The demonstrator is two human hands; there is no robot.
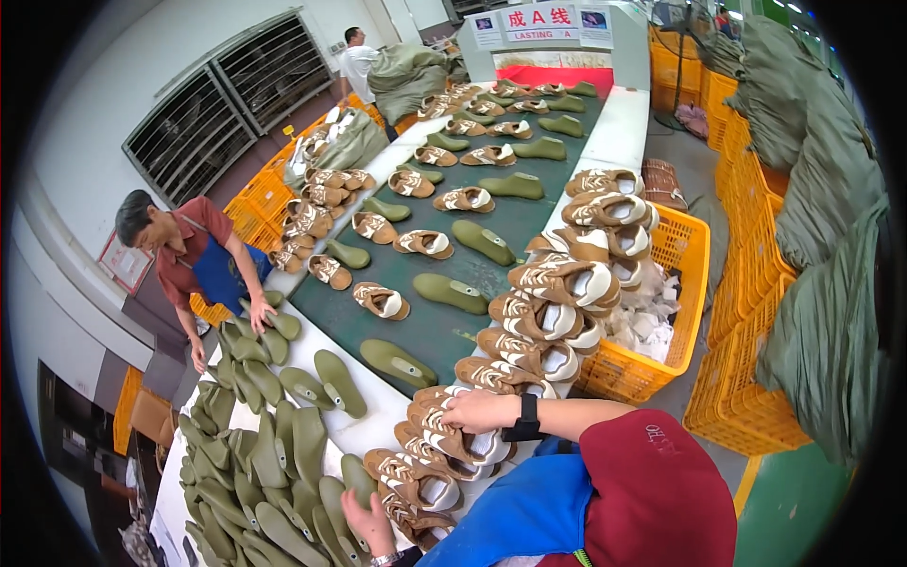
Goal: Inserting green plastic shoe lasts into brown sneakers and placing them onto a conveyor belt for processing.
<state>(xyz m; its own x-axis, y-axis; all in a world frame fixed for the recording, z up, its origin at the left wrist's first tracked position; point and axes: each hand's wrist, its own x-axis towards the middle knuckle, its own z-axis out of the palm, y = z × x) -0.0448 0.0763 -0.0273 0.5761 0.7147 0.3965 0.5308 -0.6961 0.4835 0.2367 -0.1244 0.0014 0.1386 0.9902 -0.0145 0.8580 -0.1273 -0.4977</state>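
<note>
My right hand [484, 413], with a black band at the wrist, reaches over the row of shoes. Its fingers are closed on a brown shoe upper with white laces [436, 427]. My left hand [369, 523] has its fingers spread and holds nothing. Beside it lie an olive-green shoe last [357, 479] and another brown shoe [413, 478]. A large heap of green lasts [274, 472] covers the white tabletop to the left of that hand.
Shoes and lasts sit in rows on a green conveyor belt [430, 326]. A yellow crate [694, 293] with white scraps stands at right. Stacked yellow crates [746, 378] hold grey-green sacks [822, 321]. Across the belt, a co-worker [194, 250] touches the lasts.
</note>
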